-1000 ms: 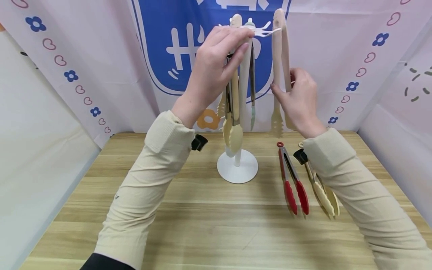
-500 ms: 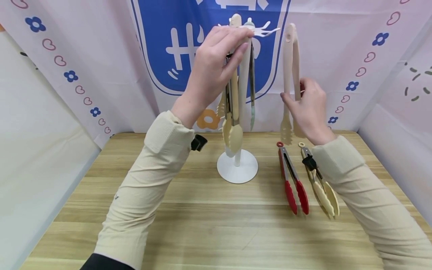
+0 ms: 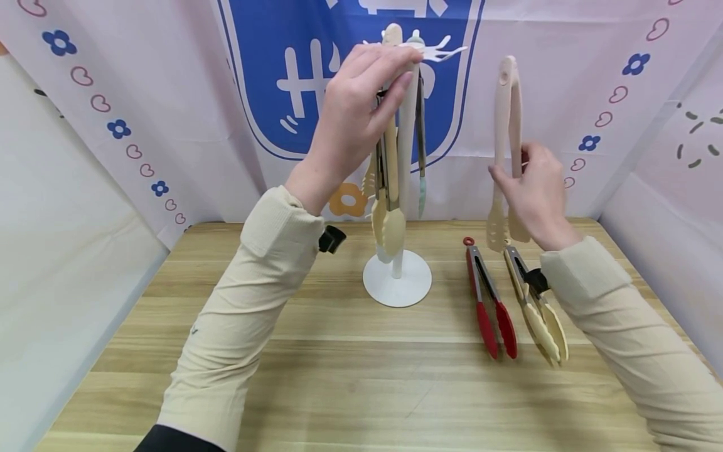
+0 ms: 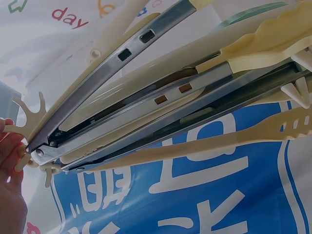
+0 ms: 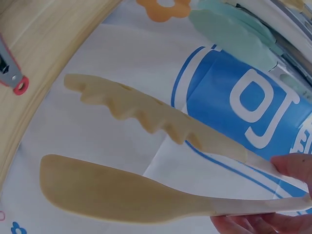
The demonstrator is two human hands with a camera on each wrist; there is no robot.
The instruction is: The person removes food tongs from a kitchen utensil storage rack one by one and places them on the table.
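Backdrop (image 3: 186, 50) bears a blue emblem (image 3: 344, 28) with white characters; red "day" (image 4: 70, 18) legible in left wrist view. Wooden table (image 3: 361, 376) carries white stand (image 3: 397, 292) with several hung tongs (image 3: 393, 229). Pale tongs (image 3: 500, 147) held airborne, well apart from stand; red tongs (image 3: 491, 287) and yellow tongs (image 3: 539, 329) lie toward table's right edge. Left hand (image 3: 364, 97) grips stand's top; right hand (image 3: 539, 188) clamped on pale tongs.

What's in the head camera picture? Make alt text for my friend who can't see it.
A person's right hand holds pale tongs in the air while the left hand grips the top of a white stand hung with more tongs. Red tongs and yellow tongs lie on the table.
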